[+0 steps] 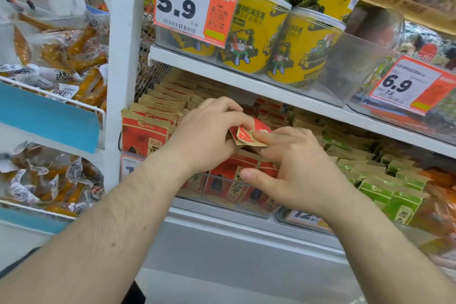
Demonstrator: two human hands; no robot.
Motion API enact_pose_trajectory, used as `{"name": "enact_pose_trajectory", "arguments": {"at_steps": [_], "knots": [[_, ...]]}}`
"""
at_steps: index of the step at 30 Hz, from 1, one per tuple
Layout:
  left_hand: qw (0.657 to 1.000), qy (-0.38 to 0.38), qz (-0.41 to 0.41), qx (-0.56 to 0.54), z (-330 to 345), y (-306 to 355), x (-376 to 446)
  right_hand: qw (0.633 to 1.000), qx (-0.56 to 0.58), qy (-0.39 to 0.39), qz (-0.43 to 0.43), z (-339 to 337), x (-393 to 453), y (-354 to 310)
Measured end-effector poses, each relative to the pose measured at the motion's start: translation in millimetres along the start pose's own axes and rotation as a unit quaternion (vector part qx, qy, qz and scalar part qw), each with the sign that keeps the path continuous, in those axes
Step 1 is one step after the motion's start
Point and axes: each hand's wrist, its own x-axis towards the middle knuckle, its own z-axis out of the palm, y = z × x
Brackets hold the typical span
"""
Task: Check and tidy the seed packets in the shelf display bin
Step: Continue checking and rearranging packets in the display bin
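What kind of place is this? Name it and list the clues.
Most likely a grocery or convenience store aisle: price tags clipped to the shelf edges, stacked yellow snack cans, and a clear bin packed with red seed packets.

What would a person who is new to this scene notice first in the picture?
First, the two hands in the middle: the left hand and the right hand together hold one red seed packet above the clear display bin full of similar red packets. Next, the big orange price tag reading 5.9 on the shelf above, beside the yellow cans. Green packets fill the bin to the right.
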Motion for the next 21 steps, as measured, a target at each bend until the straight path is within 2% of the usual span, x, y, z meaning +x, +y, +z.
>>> {"name": "enact_pose_trajectory", "arguments": {"at_steps": [5, 9, 11, 13, 15, 16, 18, 20, 21], "knots": [[0.988, 0.088, 0.121, -0.03, 6, 5, -20, 0.983, 0.09, 0.16, -0.029, 9, -27, -8], [0.963, 0.186, 0.177, -0.078, -5, 25, -31, 0.936, 0.173, 0.304, -0.03, 1, -40, -20], [0.948, 0.231, 0.17, -0.135, -13, 42, -35, 0.908, 0.198, 0.37, -0.011, -14, -39, -28], [0.936, 0.25, 0.119, -0.219, -16, 60, -38, 0.889, 0.222, 0.401, 0.007, -30, -33, -32], [0.91, 0.218, 0.019, -0.352, -15, 73, -41, 0.881, 0.259, 0.393, 0.038, -40, -25, -33], [0.884, 0.181, -0.046, -0.428, -13, 76, -41, 0.878, 0.292, 0.374, 0.065, -42, -22, -33], [0.811, 0.098, -0.17, -0.551, -6, 79, -41, 0.854, 0.386, 0.314, 0.151, -41, -19, -32], [0.749, 0.034, -0.239, -0.617, -2, 78, -41, 0.823, 0.459, 0.253, 0.217, -34, -22, -29], [0.737, 0.017, -0.25, -0.628, 0, 77, -42, 0.817, 0.477, 0.228, 0.229, -31, -23, -27]]}}
